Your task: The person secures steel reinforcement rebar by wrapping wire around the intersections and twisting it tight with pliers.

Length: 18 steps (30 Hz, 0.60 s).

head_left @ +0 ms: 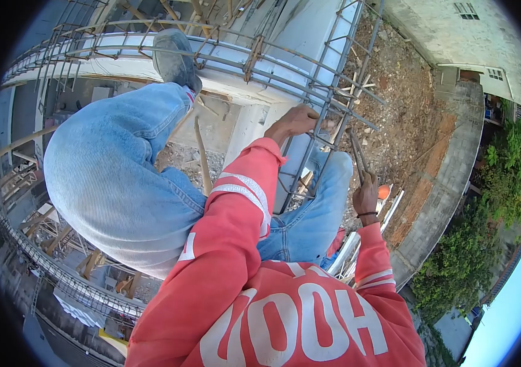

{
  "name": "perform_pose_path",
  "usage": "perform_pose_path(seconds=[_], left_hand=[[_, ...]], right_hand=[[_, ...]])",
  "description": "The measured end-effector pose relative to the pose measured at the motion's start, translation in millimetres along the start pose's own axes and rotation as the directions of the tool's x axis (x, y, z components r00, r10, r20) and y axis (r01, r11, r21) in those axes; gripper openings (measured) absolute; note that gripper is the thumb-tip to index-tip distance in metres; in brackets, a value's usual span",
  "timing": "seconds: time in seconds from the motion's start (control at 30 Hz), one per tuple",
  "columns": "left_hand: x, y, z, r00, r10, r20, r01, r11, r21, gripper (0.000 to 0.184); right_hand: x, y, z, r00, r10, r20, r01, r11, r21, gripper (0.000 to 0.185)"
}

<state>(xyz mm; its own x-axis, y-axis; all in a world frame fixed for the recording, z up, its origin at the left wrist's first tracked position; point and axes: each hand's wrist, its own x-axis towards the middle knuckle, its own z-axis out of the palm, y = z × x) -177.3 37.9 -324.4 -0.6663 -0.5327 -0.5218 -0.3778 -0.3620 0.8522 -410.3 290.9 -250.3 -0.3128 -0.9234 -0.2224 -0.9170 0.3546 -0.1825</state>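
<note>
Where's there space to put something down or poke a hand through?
On the brown ground, between the bars and the curved wall, though it's down below. It's crowded where bars cross, between the left hand and the tool.

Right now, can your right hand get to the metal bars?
Probably yes: the right hand is close beside the metal bars, nothing seems to block it, and the tool it holds points towards them.

I see left hand (297, 121) at rebar cage (329, 101), fingertips by bars. Right hand (365, 197) grips long-handled pincers (358, 154), tips up near cage. Shoe (176, 59) rests against long bars at upper left. Rubble-strewn ground (395, 85) lies below, leafy trees (465, 263) beyond wall (444, 177).
</note>
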Motion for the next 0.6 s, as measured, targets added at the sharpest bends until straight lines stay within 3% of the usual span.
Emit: perform_pose_path(seconds=[0.03, 0.1, 0.2, 0.23, 0.27, 0.33, 0.37, 0.5, 0.53, 0.57, 0.6], left_hand=[[-4.1, -4.8, -5.3, 1.0, -0.001, 0.0, 0.001, 1.0, 0.002, 0.049], [-10.6, -15.7, -15.4, 0.899, -0.092, -0.429, 0.046, 0.992, -0.117, 0.062], [-15.6, -26.0, -4.5, 0.854, -0.033, -0.52, -0.047, 0.989, -0.14, 0.065], [-22.7, -18.5, -4.2, 0.872, 0.021, -0.489, 0.006, 0.999, 0.053, 0.053], [-30.6, -10.7, -1.5, 0.871, 0.019, -0.492, 0.008, 0.999, 0.052, 0.053], [-39.1, 2.0, 5.4, 0.839, 0.165, -0.518, -0.017, 0.96, 0.279, 0.038], [-39.8, 10.4, 6.6, 0.833, 0.182, -0.523, -0.032, 0.959, 0.283, 0.026], [-21.8, -18.7, 11.2, 0.796, 0.256, -0.548, -0.144, 0.96, 0.24, 0.031], [-22.3, -27.4, 6.4, 0.862, -0.023, -0.507, -0.15, 0.943, -0.297, 0.033], [-21.7, -35.1, 3.4, 0.916, -0.238, -0.322, -0.093, 0.657, -0.748, 0.035], [-23.9, -33.7, 0.9, 0.916, -0.238, -0.322, -0.094, 0.655, -0.75, 0.035]], right_hand=[[3.4, -4.9, -4.3, 1.0, -0.013, 0.008, 0.013, 1.0, -0.007, 0.055], [10.0, -11.2, -6.0, 0.999, -0.031, 0.012, 0.031, 0.999, -0.011, 0.053], [19.3, -16.8, -2.7, 0.998, -0.049, 0.048, 0.05, 0.999, -0.009, 0.049], [22.3, -21.2, -3.0, 0.995, -0.085, 0.042, 0.087, 0.995, -0.041, 0.047], [24.5, -25.6, -3.2, 0.992, -0.12, 0.037, 0.123, 0.99, -0.073, 0.046], [33.5, -40.5, -9.1, 0.992, -0.092, 0.085, 0.098, 0.993, -0.063, 0.046], [39.2, -46.9, -12.1, 0.99, -0.062, 0.131, 0.069, 0.996, -0.055, 0.045], [58.4, -59.3, -13.9, 0.984, -0.049, 0.17, 0.069, 0.991, -0.117, 0.045], [63.2, -62.9, -14.0, 0.984, -0.052, 0.172, 0.076, 0.988, -0.137, 0.046], [67.1, -66.6, -14.4, 0.983, -0.055, 0.173, 0.083, 0.984, -0.158, 0.046], [69.6, -71.7, -15.1, 0.983, -0.056, 0.173, 0.084, 0.983, -0.161, 0.046]])
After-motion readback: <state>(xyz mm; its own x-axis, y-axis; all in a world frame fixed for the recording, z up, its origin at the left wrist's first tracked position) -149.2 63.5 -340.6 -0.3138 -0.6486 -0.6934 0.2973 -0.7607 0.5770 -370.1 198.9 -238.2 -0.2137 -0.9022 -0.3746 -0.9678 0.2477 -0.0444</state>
